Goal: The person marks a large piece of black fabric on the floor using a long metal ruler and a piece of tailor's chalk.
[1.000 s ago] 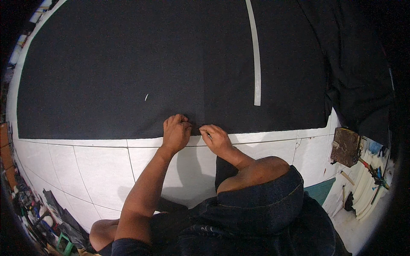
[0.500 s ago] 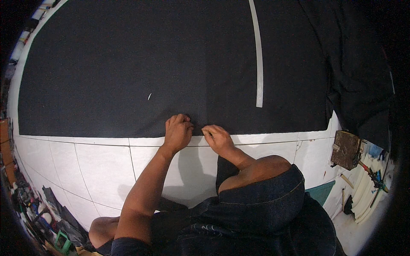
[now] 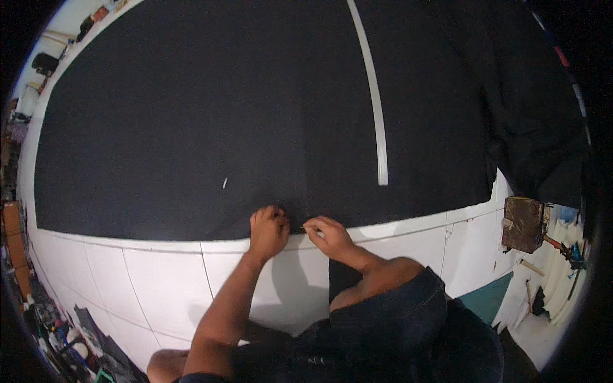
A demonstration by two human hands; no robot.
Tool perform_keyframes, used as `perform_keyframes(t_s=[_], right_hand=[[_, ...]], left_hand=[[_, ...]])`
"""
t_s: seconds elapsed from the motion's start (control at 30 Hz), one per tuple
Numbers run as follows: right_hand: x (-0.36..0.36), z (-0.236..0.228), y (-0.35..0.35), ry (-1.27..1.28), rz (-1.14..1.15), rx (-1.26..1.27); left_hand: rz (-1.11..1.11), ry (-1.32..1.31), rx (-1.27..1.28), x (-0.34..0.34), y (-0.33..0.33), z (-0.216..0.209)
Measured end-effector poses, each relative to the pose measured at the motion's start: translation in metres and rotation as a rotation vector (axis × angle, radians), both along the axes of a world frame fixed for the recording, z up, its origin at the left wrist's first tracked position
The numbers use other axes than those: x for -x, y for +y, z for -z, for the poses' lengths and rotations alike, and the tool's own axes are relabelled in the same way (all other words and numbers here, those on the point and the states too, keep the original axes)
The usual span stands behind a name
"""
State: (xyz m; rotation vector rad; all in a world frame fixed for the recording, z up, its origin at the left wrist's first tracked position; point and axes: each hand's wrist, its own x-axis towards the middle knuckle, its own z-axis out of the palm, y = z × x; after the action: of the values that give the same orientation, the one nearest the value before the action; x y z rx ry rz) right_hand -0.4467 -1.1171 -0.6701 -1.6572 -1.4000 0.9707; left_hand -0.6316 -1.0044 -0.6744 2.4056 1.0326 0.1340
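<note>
A wide sheet of black fabric point(image 3: 172, 121) lies spread out flat, its near edge running in front of me. My left hand point(image 3: 269, 231) rests on that edge with its fingers curled down and closed on the cloth. Just to its right, my right hand point(image 3: 329, 236) pinches at the same edge between thumb and fingers. A tiny pale spot shows at its fingertips, too small to name. A small gap of dark fabric lies between the two hands. On the cloth to the right is a long pale strip point(image 3: 377, 127), and to the left a small white sliver point(image 3: 225, 183).
White floor tiles point(image 3: 166, 271) show along the fabric's near edge. Bunched dark cloth point(image 3: 536, 121) lies at the far right. Below it stands a brown block-shaped object point(image 3: 523, 223), with sticks and pale material beside it. Assorted clutter point(image 3: 64, 341) lines the lower left.
My view has tilted, so the fabric, strip and hands sit lower in the picture. Both hands keep nearly the same place on the fabric's edge.
</note>
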Motion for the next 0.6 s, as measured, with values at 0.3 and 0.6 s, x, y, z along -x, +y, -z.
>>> perform_keyframes(t_s=[0.3,0.6], right_hand=[[-0.089,-0.021,0.063,0.031,0.296,-0.139],[-0.15,-0.014,0.123,0.124,0.417,-0.109]], left_hand=[[-0.003,0.081,0.448,-0.031,0.052,-0.053],[-0.314,-0.158,0.028,-0.156,0.248,-0.027]])
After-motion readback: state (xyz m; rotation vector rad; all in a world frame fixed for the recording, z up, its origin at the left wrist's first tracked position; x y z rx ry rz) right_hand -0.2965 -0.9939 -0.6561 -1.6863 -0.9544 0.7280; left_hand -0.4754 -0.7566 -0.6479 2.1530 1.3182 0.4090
